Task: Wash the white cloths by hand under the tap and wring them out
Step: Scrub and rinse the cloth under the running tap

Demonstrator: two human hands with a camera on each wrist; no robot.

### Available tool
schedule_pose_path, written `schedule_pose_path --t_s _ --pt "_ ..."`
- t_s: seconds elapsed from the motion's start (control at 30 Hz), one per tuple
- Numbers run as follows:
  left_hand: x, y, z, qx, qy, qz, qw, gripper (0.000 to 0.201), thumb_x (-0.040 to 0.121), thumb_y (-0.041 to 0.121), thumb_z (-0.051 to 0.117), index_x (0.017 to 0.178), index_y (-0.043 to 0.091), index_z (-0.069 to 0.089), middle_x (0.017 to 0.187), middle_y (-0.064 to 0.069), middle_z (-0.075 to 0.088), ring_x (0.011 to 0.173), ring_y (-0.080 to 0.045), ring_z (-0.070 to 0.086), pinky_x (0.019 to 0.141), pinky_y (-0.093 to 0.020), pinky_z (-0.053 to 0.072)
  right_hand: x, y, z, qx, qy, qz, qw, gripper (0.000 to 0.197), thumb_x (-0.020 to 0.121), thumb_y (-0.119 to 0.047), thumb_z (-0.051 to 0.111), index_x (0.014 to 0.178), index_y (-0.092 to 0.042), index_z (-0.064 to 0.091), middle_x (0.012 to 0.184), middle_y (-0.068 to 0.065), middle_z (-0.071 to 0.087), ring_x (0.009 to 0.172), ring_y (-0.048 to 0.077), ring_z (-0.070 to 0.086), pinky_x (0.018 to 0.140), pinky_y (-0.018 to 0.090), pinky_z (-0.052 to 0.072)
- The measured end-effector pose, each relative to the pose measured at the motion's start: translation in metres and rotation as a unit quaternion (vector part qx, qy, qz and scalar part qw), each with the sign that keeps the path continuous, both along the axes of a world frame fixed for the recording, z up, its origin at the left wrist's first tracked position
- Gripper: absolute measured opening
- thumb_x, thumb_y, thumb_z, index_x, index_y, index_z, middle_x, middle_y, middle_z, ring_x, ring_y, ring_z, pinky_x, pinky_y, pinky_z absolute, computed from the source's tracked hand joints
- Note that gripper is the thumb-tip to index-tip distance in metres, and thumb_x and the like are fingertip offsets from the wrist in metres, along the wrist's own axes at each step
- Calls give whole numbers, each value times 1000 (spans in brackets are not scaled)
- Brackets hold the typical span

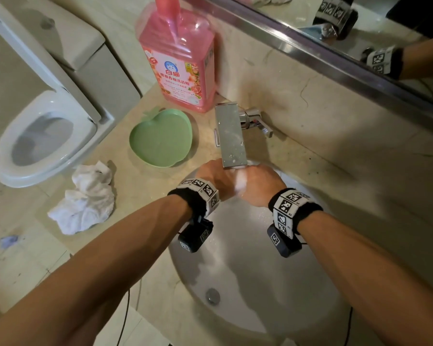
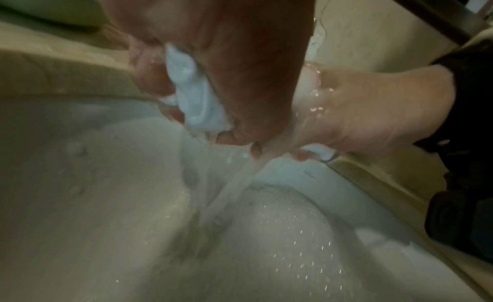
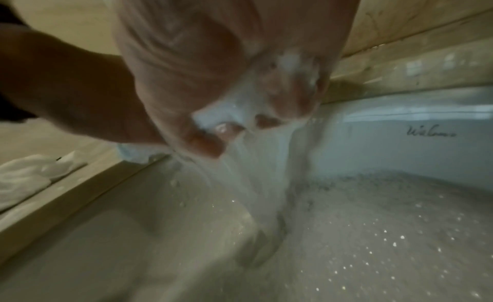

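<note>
Both hands meet under the chrome tap [image 1: 231,136] above the white sink [image 1: 248,258]. My left hand [image 1: 214,177] and right hand [image 1: 259,182] grip one wet white cloth [image 1: 240,182] between them. In the left wrist view the cloth [image 2: 196,95] is bunched inside my curled left fingers [image 2: 149,74], with the right hand [image 2: 373,108] beside it. Water streams off the hands into the basin [image 2: 133,222]. In the right wrist view the cloth [image 3: 213,114] shows between my curled right fingers [image 3: 205,144]. More white cloth [image 1: 85,198] lies crumpled on the counter to the left.
A green apple-shaped dish [image 1: 161,138] and a pink detergent bottle [image 1: 178,58] stand on the counter behind the left hand. A toilet [image 1: 43,136] is at the far left. A mirror [image 1: 360,33] runs along the wall at the back right. The drain [image 1: 212,295] is near the sink's front.
</note>
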State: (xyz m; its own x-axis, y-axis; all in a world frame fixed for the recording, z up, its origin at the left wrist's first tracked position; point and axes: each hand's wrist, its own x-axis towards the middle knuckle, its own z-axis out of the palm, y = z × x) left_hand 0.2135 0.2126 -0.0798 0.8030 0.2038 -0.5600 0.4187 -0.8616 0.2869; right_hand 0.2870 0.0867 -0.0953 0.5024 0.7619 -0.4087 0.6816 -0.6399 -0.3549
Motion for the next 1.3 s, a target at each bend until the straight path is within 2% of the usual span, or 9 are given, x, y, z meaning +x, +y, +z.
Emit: schedule_pose_path --t_s 0.17,0.27,0.43,0.57,0.67,0.77,0.93,1.07,1.3 --pt "-3 11 -4 -99 -23 51 994 53 85 35 67 134 23 51 130 -4 59 114 -24 59 95 -32 48 7 -8 -5 61 141 -123 980 49 68 -47 76 108 -22 60 99 -2 67 89 18 64 79 35 55" --pt "-14 28 1 -291 -84 145 942 83 69 23 84 141 18 43 134 0 57 123 -19 55 99 -34 47 6 -14 -5 55 199 -181 962 67 69 -48 83 118 -21 47 105 -2 62 93 15 62 80 37 56" --pt "-35 38 -1 -359 -156 288 874 36 78 36 76 107 29 57 104 9 64 85 -1 65 63 -19 51 -10 -14 0 160 207 -168 950 49 74 -48 83 112 -22 66 108 -1 66 92 9 66 76 29 60" --pt "-39 33 2 -485 -173 370 773 50 76 23 79 119 13 56 114 -12 65 93 -19 71 71 -32 58 -25 -5 4 189 288 -189 920 23 90 -33 73 109 -22 68 105 2 72 93 8 69 84 35 58" --pt "-47 31 0 -489 -149 316 800 45 76 27 79 113 11 60 104 -8 71 91 -23 69 73 -32 55 -29 1 5 209 388 -233 867 32 98 -26 65 127 -14 58 116 5 73 106 19 71 92 42 57" --pt "-52 30 -10 -430 -142 337 825 41 86 39 73 114 21 50 102 3 67 88 -14 66 68 -25 51 -33 5 5 203 412 -294 838 30 99 -25 61 125 -22 46 114 10 72 87 17 73 76 36 58" --pt "-49 23 -15 -450 -144 380 796 34 95 27 62 124 20 48 97 3 63 75 -10 61 62 -24 48 -40 5 3 208 317 -283 881 50 85 -33 78 126 -24 50 110 -1 70 90 10 71 73 31 59" --pt "-50 21 -15 -486 -139 414 757 39 95 29 61 131 23 48 106 -1 64 84 -17 63 73 -35 54 -37 3 10 211 313 -282 882 15 93 -21 67 107 -24 69 104 -1 75 97 20 72 93 48 57" --pt "-62 24 -15 -454 -144 326 817 50 82 23 77 127 22 58 109 0 72 94 -19 70 81 -39 58 -46 1 15 226 269 -273 896 15 97 -12 59 109 -7 67 101 15 74 94 37 70 89 55 56"
